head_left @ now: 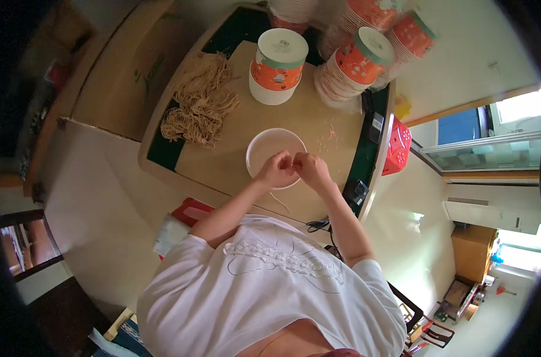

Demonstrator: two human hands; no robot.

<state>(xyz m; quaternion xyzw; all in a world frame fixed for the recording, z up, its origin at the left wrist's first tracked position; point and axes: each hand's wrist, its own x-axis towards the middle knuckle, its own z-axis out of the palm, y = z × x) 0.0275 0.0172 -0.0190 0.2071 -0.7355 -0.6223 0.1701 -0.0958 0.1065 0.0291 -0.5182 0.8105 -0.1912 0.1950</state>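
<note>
Because both hands meet low over the white bowl (262,146), left hand (275,171) and right hand (313,172) have their fingertips pinched together, touching or nearly so; whether anything is clamped between, cannot tell. Bowl sits directly beneath the fingers, presumably to catch what drops. One pale strand (281,203) lies on the near side of the fingers, partly outside the bowl. Tangled bundle of string (204,98) lies beyond and left of the fingers, likely for easy reach. Upturned tubs (278,62) stand straight beyond; more tub stacks (361,62) beyond and right, nested probably to save space. Surface: tan board (202,172) on a green tabletop (162,154); small crumbs (331,134) right of the fingers. Room: pale floor (401,208) either side, cardboard box (125,77) well left, bright window (523,106) far right
</note>
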